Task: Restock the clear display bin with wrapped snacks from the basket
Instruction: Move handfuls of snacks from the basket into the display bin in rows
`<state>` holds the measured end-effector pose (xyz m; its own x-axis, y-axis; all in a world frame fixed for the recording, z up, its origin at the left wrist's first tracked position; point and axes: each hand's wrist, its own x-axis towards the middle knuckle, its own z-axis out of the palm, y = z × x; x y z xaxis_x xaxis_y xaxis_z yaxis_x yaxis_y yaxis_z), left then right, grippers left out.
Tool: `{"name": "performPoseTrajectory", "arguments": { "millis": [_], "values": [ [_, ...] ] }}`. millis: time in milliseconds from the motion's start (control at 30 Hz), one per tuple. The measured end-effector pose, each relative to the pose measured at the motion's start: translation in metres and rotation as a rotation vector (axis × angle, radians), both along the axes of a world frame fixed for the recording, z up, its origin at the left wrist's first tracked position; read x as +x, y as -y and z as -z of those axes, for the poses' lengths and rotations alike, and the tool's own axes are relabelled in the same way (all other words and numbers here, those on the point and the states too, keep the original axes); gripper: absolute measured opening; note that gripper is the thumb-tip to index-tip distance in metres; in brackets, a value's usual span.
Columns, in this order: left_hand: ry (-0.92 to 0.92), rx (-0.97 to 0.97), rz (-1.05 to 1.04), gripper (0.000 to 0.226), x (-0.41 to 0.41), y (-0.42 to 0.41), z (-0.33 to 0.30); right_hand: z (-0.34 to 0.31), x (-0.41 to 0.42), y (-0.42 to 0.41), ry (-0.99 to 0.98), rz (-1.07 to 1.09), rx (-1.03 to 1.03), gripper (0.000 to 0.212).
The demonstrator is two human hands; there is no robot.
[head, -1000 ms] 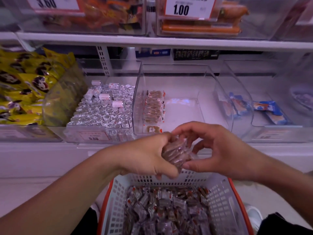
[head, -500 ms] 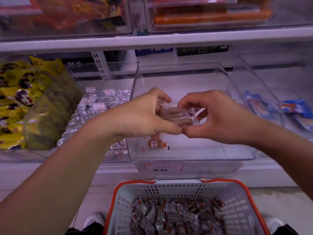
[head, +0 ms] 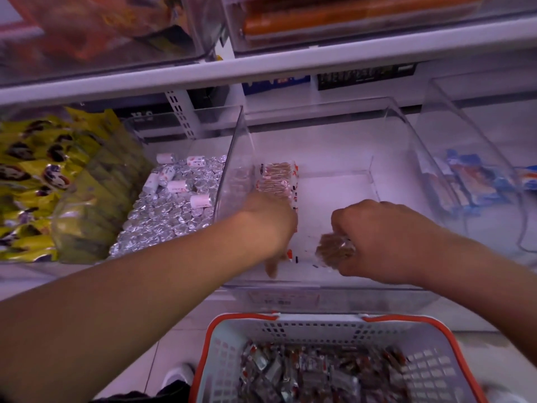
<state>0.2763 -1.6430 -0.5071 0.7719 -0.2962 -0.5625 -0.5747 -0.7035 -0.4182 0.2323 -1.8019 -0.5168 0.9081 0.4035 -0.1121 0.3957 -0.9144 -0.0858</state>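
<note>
The clear display bin (head: 325, 285) stands on the middle shelf, with a row of wrapped snacks (head: 277, 178) along its left wall. My left hand (head: 268, 225) is inside the bin at the near end of that row, fingers pointing down and touching it. My right hand (head: 377, 242) is also inside, near the front, gripping a small stack of brown wrapped snacks (head: 334, 251) just above the bin floor. Below the shelf sits the white basket with an orange rim (head: 220, 356), holding several wrapped snacks (head: 313, 373).
A bin of silver foil sweets (head: 174, 210) adjoins on the left, with yellow packets (head: 35, 175) beyond it. A clear bin with blue packets (head: 470, 181) stands on the right. The upper shelf (head: 261, 71) overhangs close above the bins.
Both hands moved from above the basket up into the bin. The stack they held together is now in my right hand alone, low in the bin, while my left hand went to the row.
</note>
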Motion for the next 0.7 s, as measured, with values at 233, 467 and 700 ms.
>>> {"name": "performPoseTrajectory", "arguments": {
  "millis": [233,467,700],
  "values": [
    [0.233,-0.133,0.146,0.013,0.005,-0.011,0.000,-0.001,0.005,0.001,-0.132,0.017,-0.038,0.040],
    [0.321,-0.199,0.148,0.024,0.024,-0.021,-0.003,0.003,0.012,-0.013,-0.219,-0.028,0.035,0.041],
    [0.227,-0.165,0.094,0.038,0.023,-0.024,-0.006,0.017,0.017,-0.041,-0.212,0.008,0.123,0.036]
  ]
}}
